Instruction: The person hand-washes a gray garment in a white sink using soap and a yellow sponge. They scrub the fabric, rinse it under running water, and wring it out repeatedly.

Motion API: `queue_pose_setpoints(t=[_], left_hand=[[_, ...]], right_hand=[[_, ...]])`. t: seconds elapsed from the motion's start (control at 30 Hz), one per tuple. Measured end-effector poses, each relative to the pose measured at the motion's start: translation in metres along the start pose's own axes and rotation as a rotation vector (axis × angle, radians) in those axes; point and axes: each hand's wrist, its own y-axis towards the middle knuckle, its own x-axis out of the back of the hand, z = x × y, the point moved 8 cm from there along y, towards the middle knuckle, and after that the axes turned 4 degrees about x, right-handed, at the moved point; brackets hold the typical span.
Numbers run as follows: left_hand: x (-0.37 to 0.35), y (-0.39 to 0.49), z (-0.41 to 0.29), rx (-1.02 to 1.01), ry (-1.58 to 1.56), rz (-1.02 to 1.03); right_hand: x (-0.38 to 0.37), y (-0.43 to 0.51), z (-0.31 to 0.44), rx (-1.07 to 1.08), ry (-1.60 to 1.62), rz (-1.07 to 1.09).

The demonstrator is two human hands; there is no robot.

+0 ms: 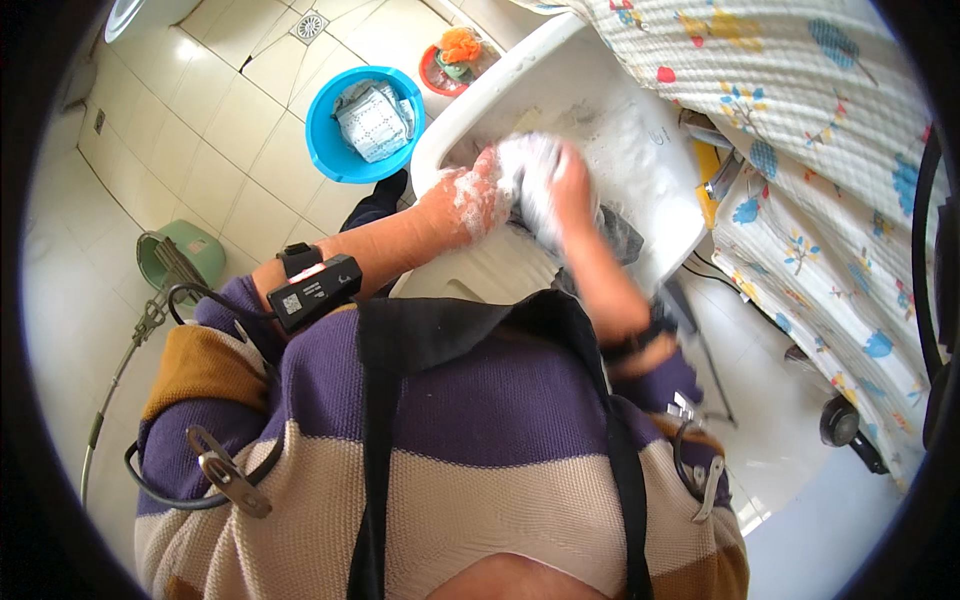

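Over a white laundry sink (651, 154) with a built-in washboard, both my hands hold a bunched, foam-covered cloth (525, 169). White suds coat my left hand (474, 196), whose fingers close on the cloth's left side. My right hand (573, 187) grips the other side and is blurred. Most of the fingertips are hidden by the cloth and the foam. Dark wet fabric (621, 234) lies in the sink beneath and beside my right wrist. Grey suds lie on the water farther back in the basin.
Left of the sink stands a blue basin (319, 142) holding folded patterned cloth. A small red bowl (431, 75) with an orange mesh scrubber (460, 45) is behind it. A green bucket (199, 247) stands at far left. A printed curtain (795, 187) hangs close on the right.
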Motion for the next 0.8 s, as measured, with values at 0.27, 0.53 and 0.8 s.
queue_pose_setpoints(t=[0.27, 0.53, 0.8], left_hand=[[-0.010, 0.002, 0.000, -0.048, 0.065, 0.146], [-0.023, 0.003, 0.007, 0.071, 0.027, 0.299], [-0.008, 0.001, -0.005, -0.068, 0.066, 0.237]], right_hand=[[-0.005, 0.052, 0.000, 0.173, -0.538, -0.161], [0.014, -0.053, 0.053, 0.433, -0.196, -0.197], [0.008, 0.057, -0.054, -0.119, -0.385, -0.217]])
